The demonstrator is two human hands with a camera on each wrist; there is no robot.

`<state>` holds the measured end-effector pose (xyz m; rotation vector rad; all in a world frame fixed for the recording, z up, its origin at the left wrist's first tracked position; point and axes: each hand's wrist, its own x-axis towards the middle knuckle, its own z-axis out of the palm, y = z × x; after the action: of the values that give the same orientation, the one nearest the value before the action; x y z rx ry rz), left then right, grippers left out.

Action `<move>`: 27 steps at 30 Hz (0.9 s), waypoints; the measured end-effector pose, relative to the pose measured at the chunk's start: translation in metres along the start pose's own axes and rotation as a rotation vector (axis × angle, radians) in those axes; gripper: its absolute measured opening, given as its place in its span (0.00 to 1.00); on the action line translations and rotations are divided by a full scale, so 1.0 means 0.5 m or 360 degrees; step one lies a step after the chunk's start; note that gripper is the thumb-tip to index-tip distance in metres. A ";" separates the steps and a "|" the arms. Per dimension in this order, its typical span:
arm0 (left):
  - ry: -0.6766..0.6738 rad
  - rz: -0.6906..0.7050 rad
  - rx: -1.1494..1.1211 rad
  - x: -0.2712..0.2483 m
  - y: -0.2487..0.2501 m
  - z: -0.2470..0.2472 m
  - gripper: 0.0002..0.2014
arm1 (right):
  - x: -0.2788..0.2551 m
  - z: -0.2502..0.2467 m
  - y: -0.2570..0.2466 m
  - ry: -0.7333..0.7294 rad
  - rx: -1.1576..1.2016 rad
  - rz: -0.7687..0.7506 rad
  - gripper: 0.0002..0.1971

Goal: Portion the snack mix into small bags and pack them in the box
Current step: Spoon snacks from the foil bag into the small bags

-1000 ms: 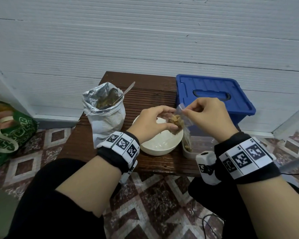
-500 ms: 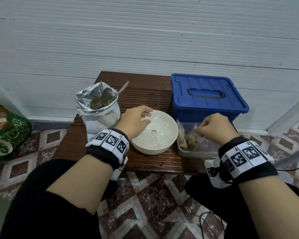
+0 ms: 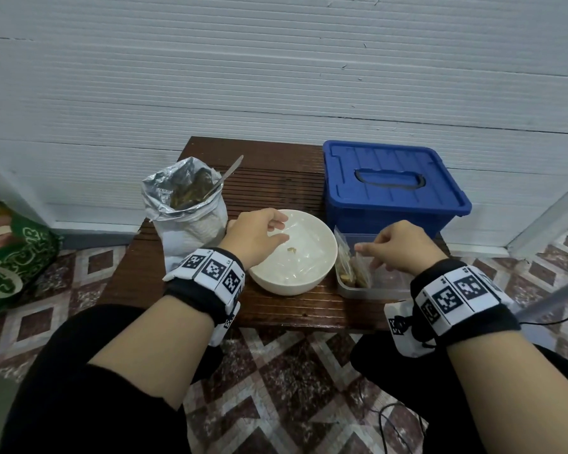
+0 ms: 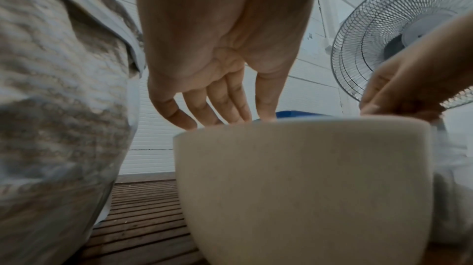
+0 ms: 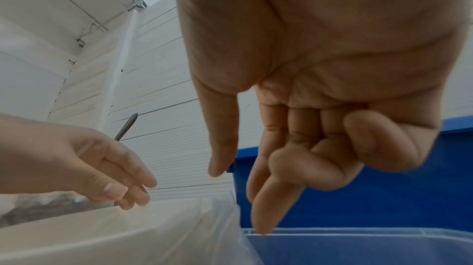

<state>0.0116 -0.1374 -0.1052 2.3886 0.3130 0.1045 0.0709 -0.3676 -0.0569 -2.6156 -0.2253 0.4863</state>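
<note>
filled bag [image 3: 350,268] now released in clear box [image 3: 387,291], right of bowl [image 3: 292,283] | right hand [image 3: 404,247] above box, grip loose, empty | left hand [image 3: 254,235] over bowl, grip relaxed | one portion packed

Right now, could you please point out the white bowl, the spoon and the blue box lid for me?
white bowl [image 3: 315,283]: head view, outer front wall.
spoon [image 3: 232,171]: head view, handle sticking out of the foil bag.
blue box lid [image 3: 391,162]: head view, flat top behind the handle.

White panelled wall [image 3: 276,77], patterned tile floor [image 3: 292,381], dark slatted wooden table [image 3: 276,185]
</note>
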 end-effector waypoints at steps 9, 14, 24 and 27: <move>-0.0146 0.0067 0.0786 0.000 0.011 0.028 0.25 | 0.004 -0.001 -0.012 0.0112 0.0100 -0.0064 0.13; -0.0082 0.0027 0.0609 0.008 0.003 0.039 0.20 | 0.005 0.001 -0.014 0.0131 0.0121 -0.0086 0.12; 0.0054 0.0158 0.0010 0.003 0.026 0.001 0.07 | 0.007 0.015 -0.023 0.0203 0.0181 -0.0213 0.09; 0.0088 0.0278 -0.0140 -0.005 0.038 -0.017 0.07 | -0.001 0.031 -0.043 0.0229 0.0225 -0.0358 0.06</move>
<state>0.0116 -0.1458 -0.0862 2.3248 0.1225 0.2601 0.0633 -0.3424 -0.0593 -2.4363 -0.4166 0.2269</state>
